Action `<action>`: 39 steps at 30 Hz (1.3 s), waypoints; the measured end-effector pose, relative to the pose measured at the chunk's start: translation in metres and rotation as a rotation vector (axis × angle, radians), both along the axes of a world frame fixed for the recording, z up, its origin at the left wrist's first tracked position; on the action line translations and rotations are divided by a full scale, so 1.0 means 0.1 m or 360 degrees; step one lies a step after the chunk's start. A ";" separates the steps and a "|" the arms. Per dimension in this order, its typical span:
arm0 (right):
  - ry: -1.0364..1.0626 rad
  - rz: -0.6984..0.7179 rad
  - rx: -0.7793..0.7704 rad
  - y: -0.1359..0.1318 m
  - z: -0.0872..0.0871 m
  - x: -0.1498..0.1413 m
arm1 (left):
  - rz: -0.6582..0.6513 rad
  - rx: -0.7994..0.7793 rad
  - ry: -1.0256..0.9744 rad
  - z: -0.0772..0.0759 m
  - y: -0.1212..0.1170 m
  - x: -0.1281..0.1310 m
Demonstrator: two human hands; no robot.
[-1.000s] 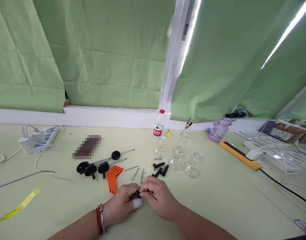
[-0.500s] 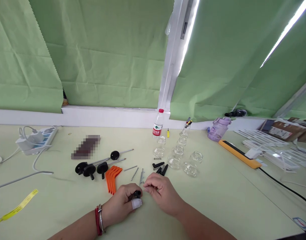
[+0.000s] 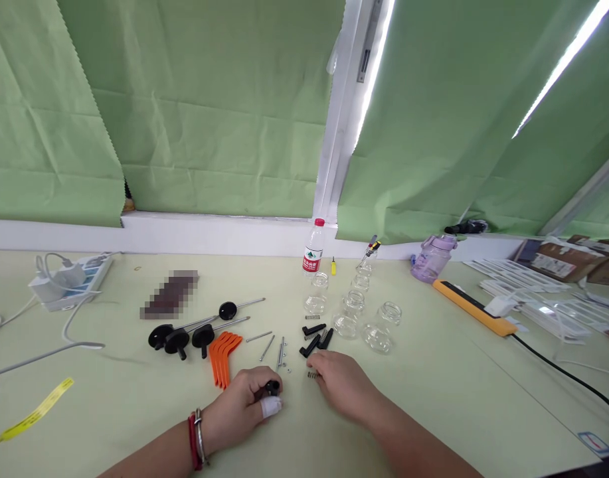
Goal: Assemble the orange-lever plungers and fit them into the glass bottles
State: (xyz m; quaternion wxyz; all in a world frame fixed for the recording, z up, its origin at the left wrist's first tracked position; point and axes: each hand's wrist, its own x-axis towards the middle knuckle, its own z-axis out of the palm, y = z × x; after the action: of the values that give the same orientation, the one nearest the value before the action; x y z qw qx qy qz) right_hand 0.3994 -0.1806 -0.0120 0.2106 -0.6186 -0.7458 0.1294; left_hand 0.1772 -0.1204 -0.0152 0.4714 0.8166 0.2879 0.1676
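Observation:
My left hand [image 3: 242, 410], with white tape round one finger, is closed around a small black plastic part [image 3: 272, 388] whose end faces me; most of it is hidden by the fingers. To its right, my right hand [image 3: 341, 384] is low over the table, its fingertips pinched around a small metal spring [image 3: 313, 375]. Several black L-shaped parts [image 3: 310, 346] lie just beyond that hand, with springs among them. Thin metal rods [image 3: 280, 352] and tiny nuts [image 3: 289, 370] are on the table beyond the left hand.
Orange angled pieces [image 3: 224, 355] and black round knobs on metal shafts [image 3: 177, 343] lie left. Clear glass jars [image 3: 378, 337] stand right, behind the black parts. Farther back are a water bottle [image 3: 313, 255], a purple bottle [image 3: 432, 259] and an orange power strip [image 3: 476, 311].
My right hand has left the black part and moved right to the spring. My left hand keeps its hold, nearly still.

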 end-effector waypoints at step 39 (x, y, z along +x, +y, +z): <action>0.0648 0.0705 0.0512 0.00 0.05 -0.49 | -0.0126 -0.0036 -0.0248 0.00 0.00 0.02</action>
State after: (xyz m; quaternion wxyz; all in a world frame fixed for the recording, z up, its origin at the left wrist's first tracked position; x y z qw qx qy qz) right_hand 0.3501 -0.1802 -0.0071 0.4169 -0.3621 -0.8155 0.1735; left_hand 0.1790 -0.1202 -0.0154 0.5079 0.8064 0.2196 0.2086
